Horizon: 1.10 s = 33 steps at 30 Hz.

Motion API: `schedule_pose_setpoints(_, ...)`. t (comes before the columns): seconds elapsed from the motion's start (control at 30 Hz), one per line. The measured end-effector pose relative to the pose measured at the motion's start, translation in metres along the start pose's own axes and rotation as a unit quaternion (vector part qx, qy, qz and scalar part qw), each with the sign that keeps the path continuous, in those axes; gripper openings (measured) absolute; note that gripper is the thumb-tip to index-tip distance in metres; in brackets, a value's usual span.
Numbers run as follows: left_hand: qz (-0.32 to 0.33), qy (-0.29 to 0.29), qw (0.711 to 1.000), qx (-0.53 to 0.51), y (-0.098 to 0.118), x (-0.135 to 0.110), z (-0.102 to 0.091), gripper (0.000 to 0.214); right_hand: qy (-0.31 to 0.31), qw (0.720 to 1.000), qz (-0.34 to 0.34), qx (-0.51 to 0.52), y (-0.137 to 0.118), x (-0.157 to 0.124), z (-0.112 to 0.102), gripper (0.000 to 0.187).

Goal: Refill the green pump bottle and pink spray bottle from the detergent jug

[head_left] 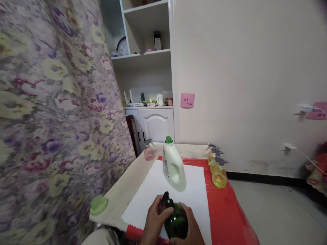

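Observation:
My right hand [192, 226] is wrapped round the side of a dark green spray bottle [178, 223] at the front of the table. The fingers of my left hand [155, 217] close on its black spray head [167, 200], at the bottle's top left. Whether the head is screwed on or loose, I cannot tell. Beyond my hands stands a large pale green detergent jug [176, 170], upright on a white sheet [143, 194], with a green spout at its open-looking top. A light green cap [98, 205] lies at the table's left corner.
A pink spray bottle [149, 153] stands at the back left of the table. Several yellow spray bottles [219, 178] line the right edge on a red cloth [222, 211]. A floral curtain [63, 119] hangs close on the left, and a wall [242, 85] rises behind.

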State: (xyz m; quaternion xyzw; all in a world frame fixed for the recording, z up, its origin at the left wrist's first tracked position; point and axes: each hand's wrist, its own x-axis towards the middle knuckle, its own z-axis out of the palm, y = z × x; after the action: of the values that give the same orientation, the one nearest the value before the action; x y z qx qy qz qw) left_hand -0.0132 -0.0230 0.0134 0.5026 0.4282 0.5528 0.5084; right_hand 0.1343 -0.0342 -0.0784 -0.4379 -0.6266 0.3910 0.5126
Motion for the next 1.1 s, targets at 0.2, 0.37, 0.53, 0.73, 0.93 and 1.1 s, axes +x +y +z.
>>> schedule_pose_setpoints(0.2,-0.022,-0.050,0.998,-0.015,-0.003,0.000,-0.006,0.045,-0.023,0.998,-0.017,0.056,-0.010,0.000,-0.004,0.086)
schedule_pose_setpoints(0.37,-0.014,-0.001,1.000,-0.011,-0.011,0.000,-0.006,0.045,-0.016,0.998,-0.003,0.057,-0.012,0.001,-0.003,0.089)
schedule_pose_setpoints(0.53,-0.002,-0.024,0.999,0.026,-0.010,0.000,-0.004,0.038,-0.045,0.991,0.003,0.130,-0.019,0.000,-0.005,0.086)
schedule_pose_setpoints(0.73,-0.032,-0.103,0.994,-0.011,0.003,-0.004,-0.003,0.046,-0.108,0.961,0.004,0.255,-0.029,0.003,-0.006,0.091)
schedule_pose_setpoints(0.93,0.006,-0.020,1.000,0.004,-0.006,-0.004,0.003,0.033,-0.077,0.977,0.025,0.195,-0.015,0.004,-0.006,0.098)
schedule_pose_setpoints(1.1,-0.025,-0.062,0.998,-0.012,-0.010,0.000,0.000,0.042,-0.084,0.978,0.013,0.189,-0.020,0.005,-0.012,0.095)
